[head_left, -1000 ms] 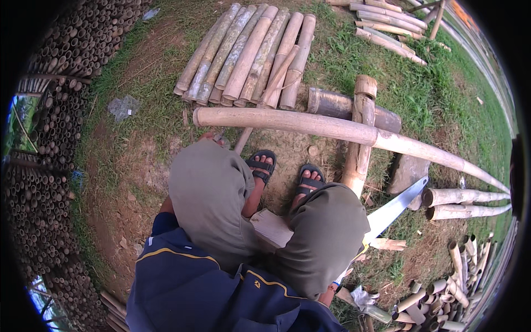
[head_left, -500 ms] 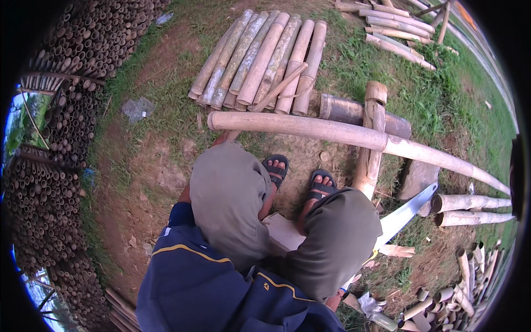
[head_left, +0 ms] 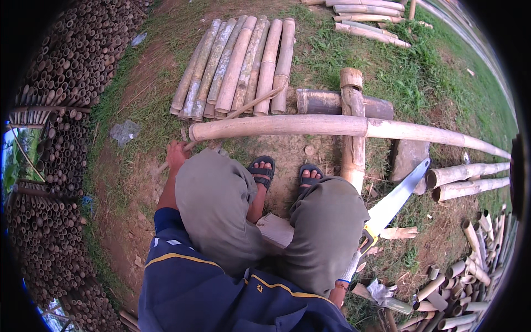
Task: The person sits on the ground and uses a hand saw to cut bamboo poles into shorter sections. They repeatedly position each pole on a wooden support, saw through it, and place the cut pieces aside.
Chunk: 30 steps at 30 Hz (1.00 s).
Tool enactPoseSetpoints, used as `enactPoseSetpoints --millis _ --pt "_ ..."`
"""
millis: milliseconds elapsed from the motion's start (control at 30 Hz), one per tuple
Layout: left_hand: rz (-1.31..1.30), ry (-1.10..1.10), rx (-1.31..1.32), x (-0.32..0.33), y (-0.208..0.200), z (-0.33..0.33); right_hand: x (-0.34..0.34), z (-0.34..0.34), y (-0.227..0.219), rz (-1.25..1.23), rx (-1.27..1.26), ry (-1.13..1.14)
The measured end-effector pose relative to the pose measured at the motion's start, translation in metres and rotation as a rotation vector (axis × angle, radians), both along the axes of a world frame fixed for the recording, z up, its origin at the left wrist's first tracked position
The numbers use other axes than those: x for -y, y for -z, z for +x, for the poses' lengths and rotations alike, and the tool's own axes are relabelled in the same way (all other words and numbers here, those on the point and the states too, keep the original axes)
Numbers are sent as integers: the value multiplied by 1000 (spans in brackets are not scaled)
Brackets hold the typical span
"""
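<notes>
While the view is partly blocked close in by the right knee [head_left: 332, 235], the saw [head_left: 395, 199] is seen just past it, its blade pointed up and outward and its handle set beside the right hand [head_left: 348, 269]. Farther out, on the other side, the thin stick [head_left: 254, 103] appears to be gripped near its lower end by the left hand [head_left: 176, 156], with the fingers closed around it. The long bamboo pole [head_left: 276, 126] is laid crosswise beyond the sandalled feet [head_left: 261, 169] and over the short post [head_left: 353, 152]. The step in hand is judged to be the setting of the stick against the pole, perhaps as a length guide. For the next move, the stick would need to be lined up with the pole's left end and the pole kept from rolling. Beyond, the cut bamboo lengths [head_left: 238, 66] are laid side by side.

Of the right hand, only a pale strip and the wrist are shown, so whether the saw is grasped cannot be told. Part of the stick is covered by the pole, and whether the two are touching cannot be made out. The pole's far end is lost at the dark right rim
</notes>
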<state>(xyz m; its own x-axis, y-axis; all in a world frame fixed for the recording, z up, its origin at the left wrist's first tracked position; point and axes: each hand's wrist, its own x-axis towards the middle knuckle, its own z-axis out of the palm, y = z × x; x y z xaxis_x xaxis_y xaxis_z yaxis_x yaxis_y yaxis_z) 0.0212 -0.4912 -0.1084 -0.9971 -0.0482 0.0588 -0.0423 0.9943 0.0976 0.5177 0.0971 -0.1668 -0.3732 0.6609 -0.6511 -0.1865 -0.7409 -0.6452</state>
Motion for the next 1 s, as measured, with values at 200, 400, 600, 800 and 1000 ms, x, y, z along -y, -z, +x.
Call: enactPoseSetpoints --millis 200,400,600,800,1000 --pt "-254 -149 133 25 -12 -33 -4 -2 27 -40 -40 -45" --pt "-426 -177 2 55 -75 -83 -17 21 53 129 50 -210" --pt "35 76 10 -13 -167 -93 -3 0 20 -60 -21 -75" --pt "116 204 90 -96 -172 -54 3 -15 -16 -88 42 -79" --pt "188 377 10 -146 -124 -52 2 -7 -3 -112 24 -194"
